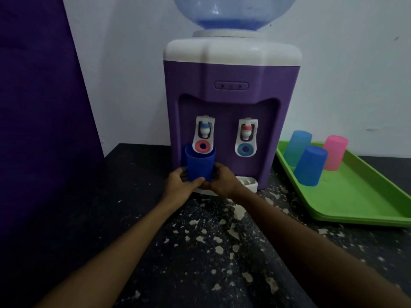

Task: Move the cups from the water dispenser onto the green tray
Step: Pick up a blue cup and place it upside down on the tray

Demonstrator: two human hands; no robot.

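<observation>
Standing on the dark surface: one dispenser with two taps, one green tray. Cups, four total: three inverted on the tray (light blue, blue, pink), one dark blue cup upright under the left tap. Left hand and right hand, arms extended, both grip this cup's base.

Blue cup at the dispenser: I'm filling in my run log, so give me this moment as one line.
hands: left hand and right hand grip blue cup | place: under left tap of water dispenser | green tray: three cups upside down
</observation>
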